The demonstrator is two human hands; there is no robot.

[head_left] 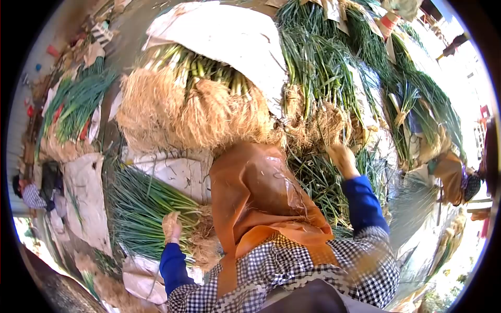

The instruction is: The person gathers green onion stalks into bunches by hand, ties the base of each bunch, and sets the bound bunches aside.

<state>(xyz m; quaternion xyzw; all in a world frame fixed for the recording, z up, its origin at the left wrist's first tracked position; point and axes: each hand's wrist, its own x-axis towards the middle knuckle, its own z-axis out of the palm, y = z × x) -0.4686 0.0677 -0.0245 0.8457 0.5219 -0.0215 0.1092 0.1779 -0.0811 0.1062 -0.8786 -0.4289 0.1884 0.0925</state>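
Note:
My left hand (171, 227) rests at the pile of green onions (141, 208) on the left, close to where the leaves meet the pale stems; its fingers are too small to make out clearly. My right hand (342, 158) reaches to the roots (330, 122) of a green-leaved bunch (318, 62) at the right, fingertips hidden among the roots. An orange-brown apron (255, 182) covers my lap between both hands. Ahead of it lies a large row of onions with tan roots (198, 115), partly under a white sheet (224, 36).
Another onion pile (78, 104) lies at far left, beside a pale sack (86, 198). People sit at the far left (34, 195) and far right (469, 185). More onions (433, 115) lie at right. Loose leaves (323, 182) are beside the apron.

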